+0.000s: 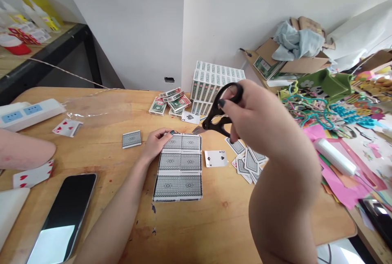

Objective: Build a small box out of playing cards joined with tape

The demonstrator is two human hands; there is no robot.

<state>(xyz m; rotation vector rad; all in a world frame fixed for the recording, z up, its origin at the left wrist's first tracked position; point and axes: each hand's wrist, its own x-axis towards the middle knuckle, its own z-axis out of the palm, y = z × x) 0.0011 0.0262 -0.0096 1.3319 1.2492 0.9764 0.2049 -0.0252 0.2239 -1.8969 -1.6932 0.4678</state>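
A panel of playing cards lies face down on the table, its patterned grey backs joined in rows with white strips. My left hand pinches its upper left corner, thumb on top. Black-handled scissors are in my right hand, fingers through the loops. The blade points down and left, close to the panel's upper right corner; I cannot tell whether it touches. Right of the panel lies a two of spades, and another spade card is just beyond the blade. A single face-down card rests left of my left hand.
Stacked card boxes stand against the wall, with loose card packs beside them. Scattered cards lie under my right forearm. A phone, a power strip and another person's arm occupy the left. Craft materials crowd the right.
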